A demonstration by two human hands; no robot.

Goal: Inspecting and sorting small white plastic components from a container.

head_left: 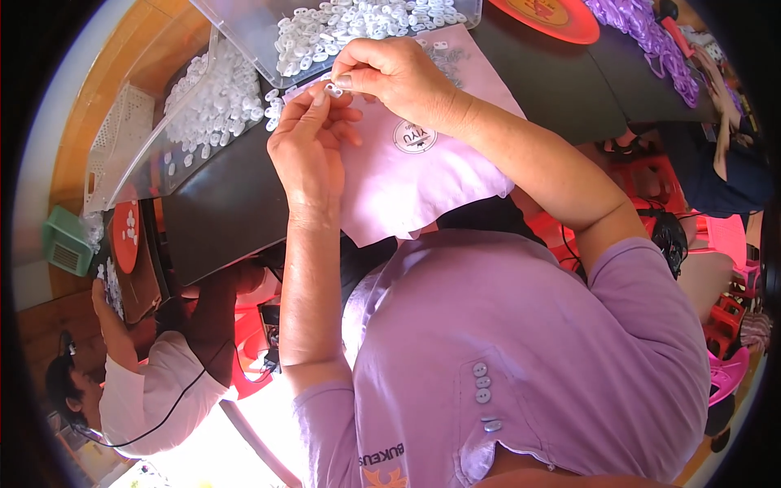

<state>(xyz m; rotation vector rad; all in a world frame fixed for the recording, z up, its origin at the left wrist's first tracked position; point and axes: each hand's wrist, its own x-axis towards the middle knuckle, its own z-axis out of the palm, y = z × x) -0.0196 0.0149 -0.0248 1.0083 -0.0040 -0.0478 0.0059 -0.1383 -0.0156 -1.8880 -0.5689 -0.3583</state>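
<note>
Between the thumb and fingertips of my left hand (313,146) is a small white oval plastic piece (333,90) with two dark holes. My right hand (399,80) pinches thumb and forefinger together right at that piece; whatever they grip is too small to make out. Both hands are above a pink cloth (382,207) spread over the table edge and my lap. Small grey metal-looking bits (449,65) lie on the cloth beyond my right hand, with a couple of white pieces near them. More loose white pieces (274,110) sit just left of my fingertips.
A clear plastic bin (244,41) of white pieces stands ahead, and another heap (215,102) lies in a clear tray to the left. Far right are a red plate (553,18) and purple cords (651,45). A co-worker (154,390) sits at left; another person (716,163) is at right.
</note>
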